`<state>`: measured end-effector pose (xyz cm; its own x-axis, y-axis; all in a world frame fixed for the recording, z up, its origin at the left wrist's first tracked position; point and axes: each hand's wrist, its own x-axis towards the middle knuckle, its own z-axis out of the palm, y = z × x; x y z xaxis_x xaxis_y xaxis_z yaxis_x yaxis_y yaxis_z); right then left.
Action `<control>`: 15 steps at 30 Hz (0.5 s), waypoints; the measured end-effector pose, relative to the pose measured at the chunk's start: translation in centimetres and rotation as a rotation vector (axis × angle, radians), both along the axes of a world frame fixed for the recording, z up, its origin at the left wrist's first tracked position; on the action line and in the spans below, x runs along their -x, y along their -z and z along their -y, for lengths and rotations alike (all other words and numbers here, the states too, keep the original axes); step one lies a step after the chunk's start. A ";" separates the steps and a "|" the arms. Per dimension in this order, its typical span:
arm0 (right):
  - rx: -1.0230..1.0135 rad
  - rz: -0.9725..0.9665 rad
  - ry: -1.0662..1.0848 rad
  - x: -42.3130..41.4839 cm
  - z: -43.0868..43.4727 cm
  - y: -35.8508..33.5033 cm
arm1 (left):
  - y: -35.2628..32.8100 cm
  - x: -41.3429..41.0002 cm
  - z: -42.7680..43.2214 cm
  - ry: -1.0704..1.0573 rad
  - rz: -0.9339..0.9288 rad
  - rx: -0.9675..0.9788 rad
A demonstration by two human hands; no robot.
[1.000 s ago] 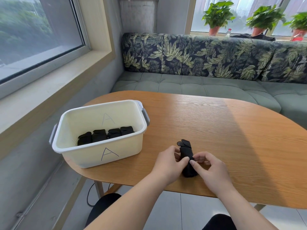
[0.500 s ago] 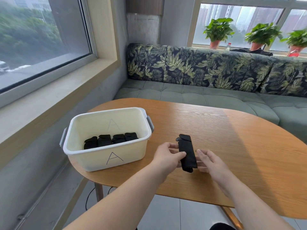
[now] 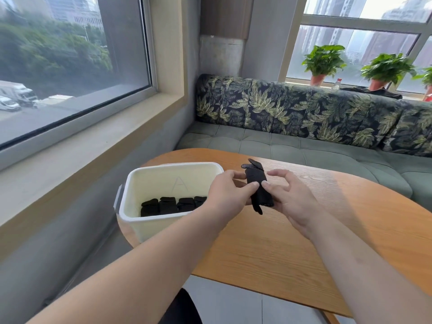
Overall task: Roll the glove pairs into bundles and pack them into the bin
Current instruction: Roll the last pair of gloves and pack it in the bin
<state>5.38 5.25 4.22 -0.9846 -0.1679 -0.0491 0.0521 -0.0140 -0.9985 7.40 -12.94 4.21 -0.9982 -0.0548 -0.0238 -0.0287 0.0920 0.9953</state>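
Observation:
A black glove pair, folded long and narrow, is held up off the wooden table between both hands. My left hand pinches its left edge with thumb and fingers. My right hand grips its right side, thumb on top. Fingertips of the gloves stick out at the far end. To the left stands the cream plastic bin, marked with an A, with several rolled black glove bundles in a row inside. My left forearm crosses over the bin's right corner.
A green cushioned bench with a leaf-print back runs behind the table. Potted plants stand on the far sill. A wide window ledge lies to the left. The floor shows below the table's near edge.
The glove pair has come up off the table, held in both hands, closer to the bin. The camera has tilted upward, so the room shows more.

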 end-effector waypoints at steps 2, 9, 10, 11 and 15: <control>-0.067 -0.037 -0.021 0.4 1.8 -0.6 | -0.4 0.1 1.7 -0.027 -0.003 0.039; -0.206 -0.045 -0.083 2.2 8.4 -1.2 | -0.2 0.4 8.5 -0.063 0.034 0.161; -0.216 -0.034 -0.093 2.4 9.2 -1.1 | -0.2 0.3 9.4 -0.059 0.041 0.175; -0.230 -0.026 -0.106 2.6 10.1 -1.0 | -0.3 0.2 10.3 -0.061 0.048 0.208; -0.330 -0.022 -0.157 3.1 13.5 -0.7 | 0.4 0.0 14.6 -0.087 0.053 0.500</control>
